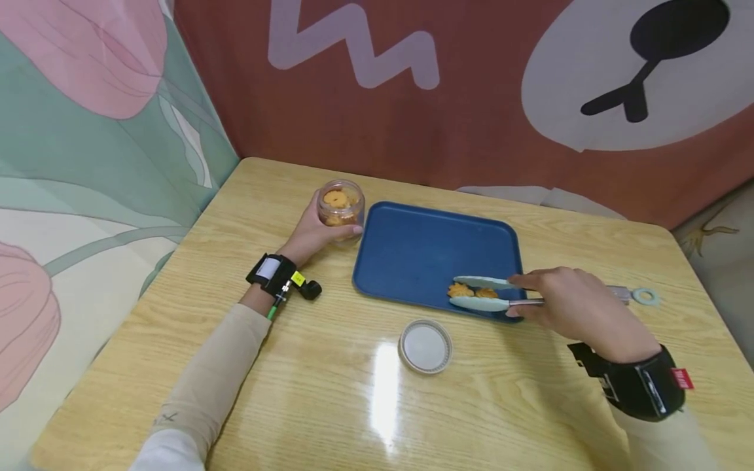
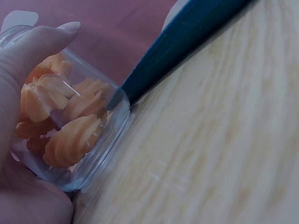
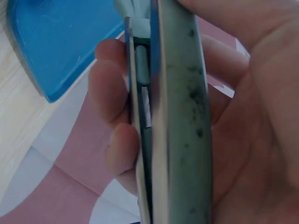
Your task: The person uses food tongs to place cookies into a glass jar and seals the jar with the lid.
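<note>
My left hand [image 1: 313, 229] grips a clear jar [image 1: 343, 226] of piped cookies [image 2: 72, 140], thumb and fingers curled round its side. The jar is open at the top and stands on the table just left of the blue tray [image 1: 412, 261]. With my right hand [image 1: 580, 311] I hold kitchen tongs [image 3: 184, 116] with metal arms and pale mint tips, fingers wrapped round both arms. Two golden cookies [image 1: 461, 290] lie at the tray's near right corner, between the spread tips of the tongs. Whether the tips touch them I cannot tell.
A round lid [image 1: 426, 347] lies on the wooden table [image 1: 318, 392] in front of the tray. The tray has a low raised rim. A printed cloth wall [image 1: 471, 131] stands right behind the table, and another backdrop [image 1: 88, 163] is at the left.
</note>
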Motion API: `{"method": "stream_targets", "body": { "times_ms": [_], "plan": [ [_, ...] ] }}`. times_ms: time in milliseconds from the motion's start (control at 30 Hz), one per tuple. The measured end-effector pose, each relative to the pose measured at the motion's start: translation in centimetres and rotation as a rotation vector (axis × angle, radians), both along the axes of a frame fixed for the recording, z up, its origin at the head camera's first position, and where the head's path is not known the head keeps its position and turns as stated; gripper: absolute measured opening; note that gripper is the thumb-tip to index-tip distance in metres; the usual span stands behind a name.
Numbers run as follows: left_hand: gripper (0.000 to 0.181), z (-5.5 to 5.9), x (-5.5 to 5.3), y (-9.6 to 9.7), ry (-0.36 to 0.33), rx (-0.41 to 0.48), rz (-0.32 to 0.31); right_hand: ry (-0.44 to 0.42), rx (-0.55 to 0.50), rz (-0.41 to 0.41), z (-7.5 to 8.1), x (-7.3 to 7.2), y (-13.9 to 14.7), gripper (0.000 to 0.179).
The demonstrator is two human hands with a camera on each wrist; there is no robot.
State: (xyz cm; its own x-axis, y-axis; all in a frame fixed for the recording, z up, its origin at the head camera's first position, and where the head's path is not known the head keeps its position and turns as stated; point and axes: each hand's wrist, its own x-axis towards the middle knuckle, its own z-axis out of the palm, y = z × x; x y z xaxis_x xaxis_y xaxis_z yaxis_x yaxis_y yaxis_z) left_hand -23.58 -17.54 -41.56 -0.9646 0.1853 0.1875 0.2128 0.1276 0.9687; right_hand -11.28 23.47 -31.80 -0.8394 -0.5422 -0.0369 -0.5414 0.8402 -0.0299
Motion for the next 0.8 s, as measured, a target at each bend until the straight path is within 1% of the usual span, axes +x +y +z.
{"method": "stream_targets", "body": {
  "times_ms": [100,200,567,700,800],
  "plan": [
    [0.095,-0.8,-0.5,-0.1,0.014,-0.003,0.012,0.034,-0.027,0.032,0.1,-0.3,-0.1,0.048],
    [0.096,-1.2,-0.8,-0.1,0.019,-0.001,0.01,0.071,-0.048,0.056,0.2,-0.6,-0.4,0.049],
    [0.095,-1.2,-0.8,0.0,0.019,0.006,0.003,0.163,-0.099,0.1,1.1,-1.3,-1.6,0.052],
    [0.095,-1.3,-0.9,-0.1,0.022,0.011,0.004,0.192,-0.13,0.125,1.6,-1.7,-2.4,0.053],
    [0.095,-1.2,-0.7,-0.1,0.022,0.005,0.009,0.216,-0.156,0.153,1.8,-2.1,-2.9,0.056]
  ]
}}
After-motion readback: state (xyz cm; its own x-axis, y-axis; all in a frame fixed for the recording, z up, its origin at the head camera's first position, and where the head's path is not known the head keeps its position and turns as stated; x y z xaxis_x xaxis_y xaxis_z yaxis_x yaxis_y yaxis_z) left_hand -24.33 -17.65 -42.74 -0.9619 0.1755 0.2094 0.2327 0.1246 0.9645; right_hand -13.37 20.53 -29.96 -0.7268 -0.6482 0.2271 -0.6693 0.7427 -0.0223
